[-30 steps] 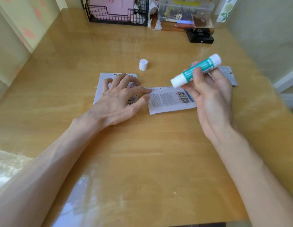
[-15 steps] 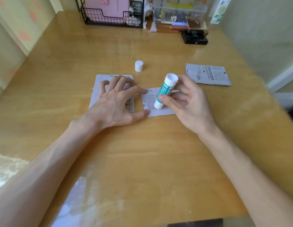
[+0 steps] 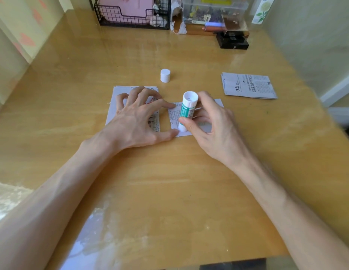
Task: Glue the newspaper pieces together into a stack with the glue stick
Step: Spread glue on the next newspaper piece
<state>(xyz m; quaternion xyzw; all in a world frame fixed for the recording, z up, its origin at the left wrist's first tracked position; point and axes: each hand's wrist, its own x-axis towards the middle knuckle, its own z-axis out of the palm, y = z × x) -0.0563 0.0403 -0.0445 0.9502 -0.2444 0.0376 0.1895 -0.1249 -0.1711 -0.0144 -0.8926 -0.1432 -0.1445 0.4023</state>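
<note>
My right hand [image 3: 212, 127] grips a green and white glue stick [image 3: 187, 110] almost upright, its lower end down on a small newspaper piece [image 3: 174, 115] in the middle of the wooden table. My left hand [image 3: 138, 117] lies spread, its index fingertip and thumb pressing the left edge of that piece. The rest of the left hand rests on a newspaper stack [image 3: 119, 92] just to the left. The glue stick's white cap [image 3: 165, 75] stands alone behind the papers. More newspaper pieces [image 3: 249, 85] lie in a pile at the right.
A black wire basket [image 3: 130, 18] holding a pink item stands at the table's back edge. Beside it sit a clear plastic box [image 3: 214, 8] and a small black box [image 3: 234, 42]. A wall runs close along the right side.
My right hand swung the glue stick from raised and slanted down onto the middle newspaper piece, then stood it more upright. My left hand kept pressing the papers.
</note>
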